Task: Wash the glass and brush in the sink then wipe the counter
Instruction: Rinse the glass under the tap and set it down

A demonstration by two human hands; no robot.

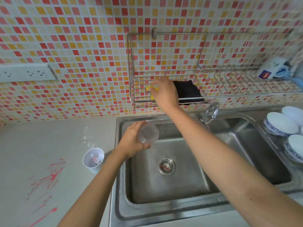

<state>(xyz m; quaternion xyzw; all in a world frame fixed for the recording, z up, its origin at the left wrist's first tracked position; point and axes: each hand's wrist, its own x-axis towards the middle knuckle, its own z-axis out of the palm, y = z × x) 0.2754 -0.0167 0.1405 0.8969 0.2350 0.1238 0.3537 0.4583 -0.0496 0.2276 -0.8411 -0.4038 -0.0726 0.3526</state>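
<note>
Left hand: fingers and thumb wrapped round a clear glass, which is tipped on its side with the mouth facing right.
Clear glass, place: held above the back left corner of the sink, off the basin floor.
Right hand: arm stretched over the sink to the wall rack, fingers curled onto a yellow sponge and gripping it.
Yellow sponge, place: left end of the wire rack, on its lower shelf.
Dark cloth: on the same shelf, just right of the right hand, hanging over the front rail.
Wire rack: fixed to the mosaic tile wall above the sink's back edge; a mug lies tilted at its far right end.
Faucet: at the sink's back rim, right of the right forearm.
Drain strainer: centre of the basin floor.
Bowls: white with blue rims, upside down on the drainer at the sink's right edge.
White cup: upright on the counter, just beside the sink's left rim; it holds a pale item with red marks, too blurred to name.
Red smears: on the counter near its front edge, left of the cup.
Power outlets: on the wall at the far left, above the counter's back edge.
</note>
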